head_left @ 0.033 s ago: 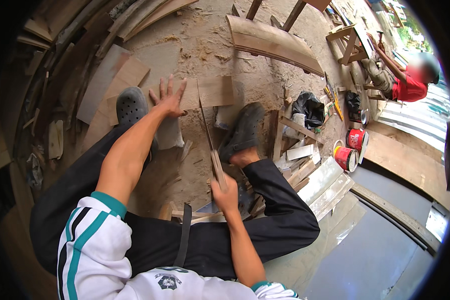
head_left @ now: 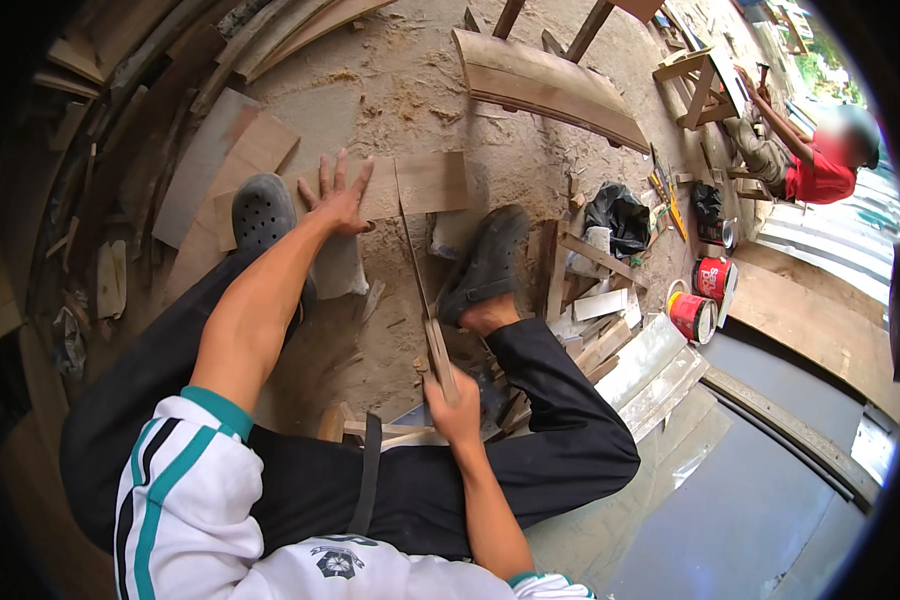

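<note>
Left hand (head_left: 338, 200) flat, fingers spread, pressing a thin wooden board (head_left: 422, 184) on the sawdust floor between two dark clogs. Right hand (head_left: 457, 405) wrapped tight round the handle of a handsaw (head_left: 417, 268), blade edge in the board. Two red paint cans (head_left: 700, 295) stand right, beside offcuts. Bare grey slab lower right.

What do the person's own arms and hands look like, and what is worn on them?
Both hands, the left hand and the right hand, are bare, without gloves. The forearms are uncovered. The white sleeves are pushed up, with teal cuffs and teal and black stripes along them.
</note>
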Demonstrator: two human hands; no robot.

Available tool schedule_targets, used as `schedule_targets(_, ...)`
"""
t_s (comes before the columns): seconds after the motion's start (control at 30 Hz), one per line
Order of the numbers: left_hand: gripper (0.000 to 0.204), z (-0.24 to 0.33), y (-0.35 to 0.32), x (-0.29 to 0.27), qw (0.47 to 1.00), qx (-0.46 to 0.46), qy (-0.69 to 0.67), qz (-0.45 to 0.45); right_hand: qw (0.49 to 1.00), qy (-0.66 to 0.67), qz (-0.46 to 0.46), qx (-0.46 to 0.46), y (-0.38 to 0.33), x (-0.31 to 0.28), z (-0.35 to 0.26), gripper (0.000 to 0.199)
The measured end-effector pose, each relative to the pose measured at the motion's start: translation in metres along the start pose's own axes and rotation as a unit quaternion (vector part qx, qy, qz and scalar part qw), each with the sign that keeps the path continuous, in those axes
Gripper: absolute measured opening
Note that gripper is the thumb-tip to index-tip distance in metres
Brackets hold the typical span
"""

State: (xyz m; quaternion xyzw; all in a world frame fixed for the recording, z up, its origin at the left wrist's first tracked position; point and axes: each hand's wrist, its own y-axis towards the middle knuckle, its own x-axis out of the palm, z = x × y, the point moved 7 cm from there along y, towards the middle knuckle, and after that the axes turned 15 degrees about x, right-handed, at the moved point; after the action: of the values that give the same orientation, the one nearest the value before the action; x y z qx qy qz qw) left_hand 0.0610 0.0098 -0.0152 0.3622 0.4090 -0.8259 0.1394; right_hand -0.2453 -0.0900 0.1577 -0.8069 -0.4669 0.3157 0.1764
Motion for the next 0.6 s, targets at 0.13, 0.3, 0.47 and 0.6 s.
schedule_targets(0.13, 0.123, 0.007, 0.007, 0.001, 1.000, 0.008, -0.006, -0.003, 1.000, -0.022, 0.014, -0.018, -0.005, -0.003, 0.006, 0.013)
schedule_targets(0.3, 0.124, 0.017, 0.007, -0.002, 1.000, 0.025, -0.002, 0.005, 1.000, -0.004, 0.014, 0.003, 0.075, 0.019, -0.002, 0.016)
schedule_targets(0.47, 0.128, 0.003, 0.003, 0.001, 1.000, 0.000, 0.015, -0.001, 1.000, -0.017, 0.011, -0.016, -0.009, -0.003, 0.009, 0.015)
schedule_targets(0.6, 0.128, 0.010, 0.008, 0.007, 1.000, 0.020, 0.002, 0.002, 0.999, -0.047, -0.007, -0.016, 0.035, 0.013, 0.036, 0.013)
